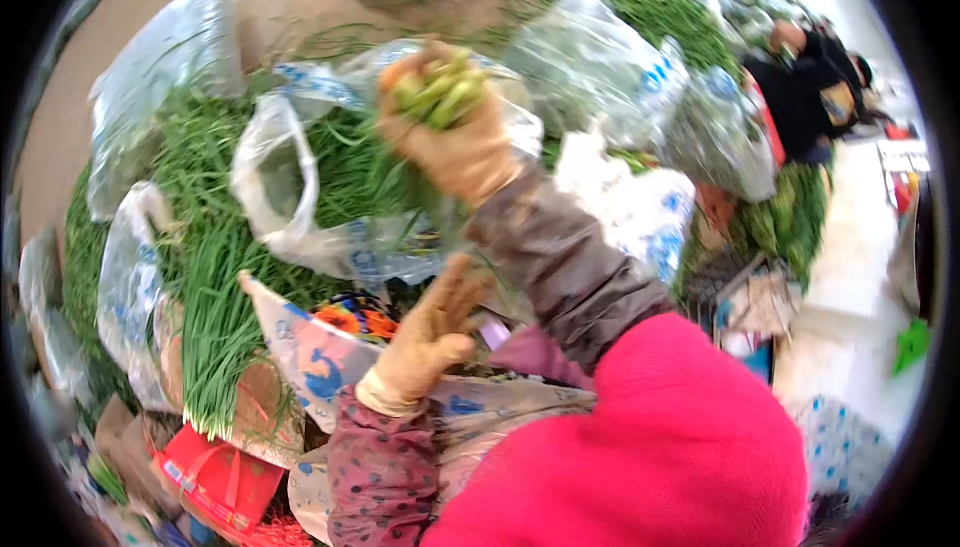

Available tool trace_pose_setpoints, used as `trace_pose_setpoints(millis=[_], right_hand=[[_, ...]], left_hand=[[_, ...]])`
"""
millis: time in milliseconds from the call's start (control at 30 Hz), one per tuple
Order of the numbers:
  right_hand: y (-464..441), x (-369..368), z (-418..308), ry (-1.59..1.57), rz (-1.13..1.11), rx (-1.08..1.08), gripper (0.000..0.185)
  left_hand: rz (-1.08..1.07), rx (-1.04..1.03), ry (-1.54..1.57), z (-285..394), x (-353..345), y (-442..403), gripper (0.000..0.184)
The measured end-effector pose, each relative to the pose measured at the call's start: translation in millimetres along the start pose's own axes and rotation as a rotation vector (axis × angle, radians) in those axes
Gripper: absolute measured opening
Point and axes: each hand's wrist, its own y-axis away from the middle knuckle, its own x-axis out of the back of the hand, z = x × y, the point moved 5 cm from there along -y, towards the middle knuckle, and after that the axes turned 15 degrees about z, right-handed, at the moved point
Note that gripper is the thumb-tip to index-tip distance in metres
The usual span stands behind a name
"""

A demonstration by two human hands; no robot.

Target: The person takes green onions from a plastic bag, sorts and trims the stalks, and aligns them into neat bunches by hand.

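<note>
Both my hands wear tan gloves. My right hand, on the brown-sleeved arm reaching up to the centre, is wrapped round a bunch of green stems whose pale green ends face up. Below that fist lie long green leafy vegetables in a white plastic bag. Nearer my body, my left hand is raised with its fingers apart and nothing in it, close to a patterned cloth. Left of it spreads a bundle of thin green stalks with white ends.
Clear bags of greens lie beyond and to the right. A clear bag stands at the upper left, a red bag at the lower left. A person in black is at the upper right, near leafy greens.
</note>
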Motion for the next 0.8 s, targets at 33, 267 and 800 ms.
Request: trace_pose_setpoints(millis=[33,267,800], right_hand=[[13,-5,-25,0.085,-0.063,-0.013,0.024],[113,-34,-109,-0.241,-0.348,0.594,0.015],[131,12,-142,-0.18,-0.993,-0.135,0.065]], left_hand=[[0.039,-0.045,-0.002,-3,4,1,0.105],[0.016,-0.177,0.145,19,-21,12,0.103],[0.135,-0.671,0.504,99,-2,86,0.055]])
